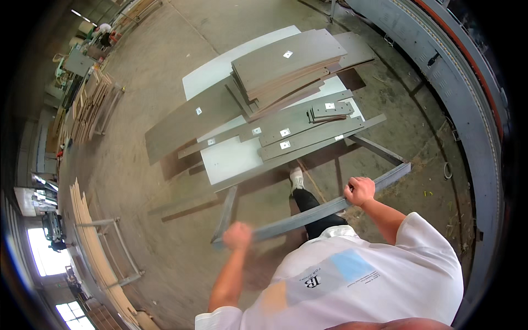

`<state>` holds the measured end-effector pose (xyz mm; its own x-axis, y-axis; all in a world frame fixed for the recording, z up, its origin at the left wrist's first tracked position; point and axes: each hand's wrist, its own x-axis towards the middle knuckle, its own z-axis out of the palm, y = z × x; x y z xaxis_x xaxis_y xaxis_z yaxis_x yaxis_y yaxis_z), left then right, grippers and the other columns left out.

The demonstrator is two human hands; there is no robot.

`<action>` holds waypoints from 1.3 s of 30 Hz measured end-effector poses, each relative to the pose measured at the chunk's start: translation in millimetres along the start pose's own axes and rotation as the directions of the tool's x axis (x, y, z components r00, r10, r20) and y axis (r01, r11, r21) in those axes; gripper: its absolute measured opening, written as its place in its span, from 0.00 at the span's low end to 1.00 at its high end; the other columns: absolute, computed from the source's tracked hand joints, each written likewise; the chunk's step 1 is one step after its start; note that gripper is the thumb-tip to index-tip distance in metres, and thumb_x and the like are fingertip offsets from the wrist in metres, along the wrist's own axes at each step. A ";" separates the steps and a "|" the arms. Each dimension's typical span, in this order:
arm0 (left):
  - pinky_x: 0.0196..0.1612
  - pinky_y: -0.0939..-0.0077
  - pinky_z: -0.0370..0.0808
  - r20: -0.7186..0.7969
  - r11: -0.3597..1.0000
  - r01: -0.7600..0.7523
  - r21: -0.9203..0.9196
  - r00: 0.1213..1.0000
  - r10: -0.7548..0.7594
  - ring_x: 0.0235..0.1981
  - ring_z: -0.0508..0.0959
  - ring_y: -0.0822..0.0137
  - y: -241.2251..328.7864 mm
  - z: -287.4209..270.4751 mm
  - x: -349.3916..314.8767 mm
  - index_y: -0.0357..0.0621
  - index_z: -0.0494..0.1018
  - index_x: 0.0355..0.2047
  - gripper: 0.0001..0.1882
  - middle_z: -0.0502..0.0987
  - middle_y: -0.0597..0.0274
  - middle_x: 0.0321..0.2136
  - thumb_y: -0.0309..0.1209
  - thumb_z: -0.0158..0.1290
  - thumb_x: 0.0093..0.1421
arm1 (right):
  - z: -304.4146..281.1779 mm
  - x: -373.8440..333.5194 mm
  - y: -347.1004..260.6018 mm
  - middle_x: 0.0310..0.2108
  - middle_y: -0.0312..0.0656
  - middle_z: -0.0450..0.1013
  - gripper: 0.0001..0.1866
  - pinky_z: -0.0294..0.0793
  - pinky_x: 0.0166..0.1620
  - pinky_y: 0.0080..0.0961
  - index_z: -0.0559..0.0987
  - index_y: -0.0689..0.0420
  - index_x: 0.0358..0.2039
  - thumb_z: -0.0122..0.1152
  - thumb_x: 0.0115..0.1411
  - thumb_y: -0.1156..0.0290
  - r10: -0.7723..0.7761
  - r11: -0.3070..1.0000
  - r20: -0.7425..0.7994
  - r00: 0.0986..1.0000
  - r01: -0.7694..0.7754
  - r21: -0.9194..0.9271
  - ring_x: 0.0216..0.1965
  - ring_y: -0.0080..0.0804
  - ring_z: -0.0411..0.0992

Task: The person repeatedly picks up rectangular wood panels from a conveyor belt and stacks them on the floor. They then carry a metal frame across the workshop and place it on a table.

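Observation:
Across my front runs a grey metal push bar (pixel 300 220), joined by side arms to a low cart loaded with boards. My right hand (pixel 361 191) is closed round the bar on its right half. My left hand (pixel 238 235), smeared by motion, is closed over the bar near its left end. On the load lies a stack of grey-brown panels (pixel 291 60) with white labels. Nearer me are narrow grey strips (pixel 308 140), a small pile of short pieces (pixel 331 111) and a white board (pixel 230 160).
A long grey machine (pixel 448 66) lines the right side. At left stand a rack of wooden boards (pixel 94 104) and a metal frame (pixel 118 250) beside long pale boards (pixel 99 258). My foot (pixel 297 179) is on the concrete floor between bar and load.

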<state>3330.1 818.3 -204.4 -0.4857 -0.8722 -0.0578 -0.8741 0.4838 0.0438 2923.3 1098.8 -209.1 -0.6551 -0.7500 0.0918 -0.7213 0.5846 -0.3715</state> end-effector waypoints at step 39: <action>0.31 0.45 0.74 0.004 0.994 -0.067 -0.085 0.998 0.068 0.27 0.79 0.41 45.0 -1.9 1073.3 0.49 0.76 0.22 0.15 0.80 0.49 0.23 0.43 0.51 0.59 | 193.3 1020.5 -106.1 0.21 0.46 0.75 0.14 0.72 0.31 0.47 0.77 0.54 0.19 0.60 0.51 0.57 0.148 0.989 0.001 0.989 -0.148 0.023 0.27 0.51 0.75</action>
<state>2769.5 -96.3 -262.6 -0.5438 -0.8372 -0.0590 -0.8355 0.5333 0.1325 2374.8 211.6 -254.5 -0.7546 -0.6552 0.0350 -0.6108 0.6820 -0.4021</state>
